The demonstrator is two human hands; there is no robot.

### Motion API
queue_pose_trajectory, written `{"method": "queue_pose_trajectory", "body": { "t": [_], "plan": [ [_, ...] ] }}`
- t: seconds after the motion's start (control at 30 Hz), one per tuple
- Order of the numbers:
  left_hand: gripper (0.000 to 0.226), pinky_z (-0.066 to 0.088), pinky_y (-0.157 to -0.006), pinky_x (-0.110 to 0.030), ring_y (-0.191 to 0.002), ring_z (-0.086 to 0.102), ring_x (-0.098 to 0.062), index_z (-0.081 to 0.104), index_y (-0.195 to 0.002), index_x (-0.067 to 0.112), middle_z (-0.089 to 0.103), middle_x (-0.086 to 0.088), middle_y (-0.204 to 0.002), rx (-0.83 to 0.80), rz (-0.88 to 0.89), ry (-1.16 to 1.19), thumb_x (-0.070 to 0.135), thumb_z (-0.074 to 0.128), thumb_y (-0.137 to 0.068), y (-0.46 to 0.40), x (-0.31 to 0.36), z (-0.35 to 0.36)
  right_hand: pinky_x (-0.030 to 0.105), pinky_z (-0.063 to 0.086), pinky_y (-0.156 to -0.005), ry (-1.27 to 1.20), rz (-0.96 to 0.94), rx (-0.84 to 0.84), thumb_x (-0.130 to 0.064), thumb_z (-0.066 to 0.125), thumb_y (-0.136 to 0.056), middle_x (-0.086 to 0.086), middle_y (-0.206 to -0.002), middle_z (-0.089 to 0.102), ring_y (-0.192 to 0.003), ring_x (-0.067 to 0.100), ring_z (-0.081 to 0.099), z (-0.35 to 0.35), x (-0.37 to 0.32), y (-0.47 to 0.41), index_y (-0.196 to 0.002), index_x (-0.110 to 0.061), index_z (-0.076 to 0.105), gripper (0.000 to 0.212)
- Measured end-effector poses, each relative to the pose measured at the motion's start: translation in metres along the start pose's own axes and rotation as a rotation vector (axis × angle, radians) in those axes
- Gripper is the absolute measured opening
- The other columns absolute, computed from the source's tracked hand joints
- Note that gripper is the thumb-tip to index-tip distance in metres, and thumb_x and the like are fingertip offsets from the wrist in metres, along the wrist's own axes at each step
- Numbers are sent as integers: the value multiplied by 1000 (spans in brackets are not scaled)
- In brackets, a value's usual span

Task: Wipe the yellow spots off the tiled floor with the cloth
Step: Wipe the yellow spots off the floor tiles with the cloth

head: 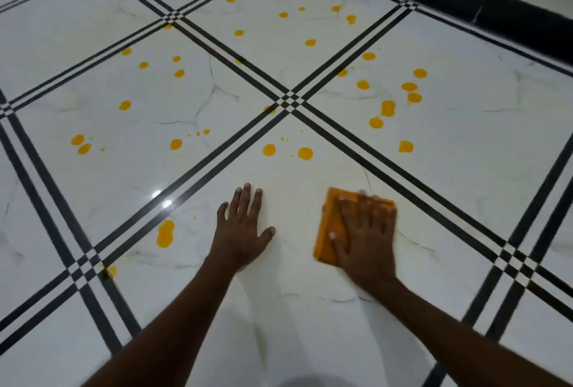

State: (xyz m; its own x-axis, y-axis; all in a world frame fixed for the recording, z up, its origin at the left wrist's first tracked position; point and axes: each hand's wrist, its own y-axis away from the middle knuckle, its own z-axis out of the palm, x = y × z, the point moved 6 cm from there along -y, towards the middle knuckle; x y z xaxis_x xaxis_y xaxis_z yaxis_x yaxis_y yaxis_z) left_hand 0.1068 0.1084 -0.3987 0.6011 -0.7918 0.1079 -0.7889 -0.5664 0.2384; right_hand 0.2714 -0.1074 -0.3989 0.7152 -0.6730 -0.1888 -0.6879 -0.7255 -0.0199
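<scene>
A folded orange cloth (333, 225) lies flat on the white tiled floor (294, 309). My right hand (364, 237) presses on it with fingers spread and straight, slightly blurred. My left hand (242, 228) rests flat on the bare tile to the cloth's left, fingers spread. Several yellow spots dot the tiles ahead: two close ones (305, 153) just beyond my hands, a double blob (165, 233) at the left, a cluster (387, 107) at the right, and more farther off (310, 42). The tile under my hands shows a faint yellowish smear.
Black striped borders (290, 99) cross between the white marble-look tiles. A black skirting (496, 11) runs along the wall at the top right. A light glare (161, 199) shines on the floor left of my left hand.
</scene>
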Motion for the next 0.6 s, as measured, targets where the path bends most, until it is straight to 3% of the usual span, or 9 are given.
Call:
{"method": "queue_pose_trajectory", "body": {
  "t": [0.1, 0.13, 0.2, 0.3, 0.37, 0.47, 0.53, 0.6],
  "plan": [
    [95, 9, -121, -47, -154, -5, -24, -6, -159, 24, -10, -5, -166, -42, 32, -35, 75, 14, -81, -5, -6, 0, 61, 8, -125, 6, -345, -112, -65, 33, -96, 13, -171, 16, -156, 40, 16, 17, -43, -59, -163, -30, 21, 76],
    [96, 10, -121, -47, -154, -4, -24, -5, -159, 24, -8, -5, -167, -36, 39, -48, 76, 13, -80, -6, -8, -1, 61, 11, -124, 7, -334, -116, -65, 31, -97, 14, -169, 21, -154, 41, 22, 18, -34, -87, -161, -29, 28, 74],
    [98, 12, -120, -46, -154, 0, -26, 0, -159, 23, -4, -4, -167, -11, 55, -57, 78, 15, -79, -9, -10, -4, 62, 14, -122, 45, -137, -6, -62, 33, -98, 17, -166, 30, -149, 43, 30, 8, 8, -121, -158, -25, 37, 71],
    [100, 9, -122, -45, -154, -4, -23, -3, -159, 18, -8, -4, -166, 15, 9, -30, 79, 14, -81, -13, -19, -7, 64, 11, -123, 46, 133, 107, -58, 35, -96, 21, -165, 27, -151, 45, 25, 1, 18, -88, -160, -23, 31, 73],
    [103, 7, -121, -45, -154, -3, -24, -2, -159, 16, -8, -5, -166, 36, -56, -5, 83, 8, -81, -18, -28, -11, 64, 6, -124, 13, 19, 63, -57, 37, -94, 22, -167, 23, -152, 45, 21, 6, -24, -61, -162, -23, 27, 76],
    [111, 2, -122, -45, -154, -5, -26, -3, -158, 13, -9, -8, -166, 44, -91, 7, 87, 12, -77, -26, -38, -14, 65, 10, -123, -1, -400, -73, -63, 37, -94, 14, -170, 17, -156, 40, 16, 25, -79, -89, -162, -31, 23, 77],
    [128, -3, -123, -44, -152, -16, -24, -10, -157, 10, -17, -10, -164, 11, -121, 52, 96, 18, -66, -33, -45, -19, 66, 15, -122, -5, -376, -74, -63, 36, -94, 15, -168, 26, -153, 42, 25, 31, -69, -139, -160, -28, 31, 75],
    [146, -5, -123, -43, -151, -21, -21, -13, -156, 8, -21, -10, -164, -27, -151, 96, 104, 11, -49, -38, -52, -22, 66, 15, -121, 32, -176, -34, -62, 37, -94, 18, -163, 33, -148, 45, 32, 30, -41, -179, -156, -24, 39, 73]
  ]
}}
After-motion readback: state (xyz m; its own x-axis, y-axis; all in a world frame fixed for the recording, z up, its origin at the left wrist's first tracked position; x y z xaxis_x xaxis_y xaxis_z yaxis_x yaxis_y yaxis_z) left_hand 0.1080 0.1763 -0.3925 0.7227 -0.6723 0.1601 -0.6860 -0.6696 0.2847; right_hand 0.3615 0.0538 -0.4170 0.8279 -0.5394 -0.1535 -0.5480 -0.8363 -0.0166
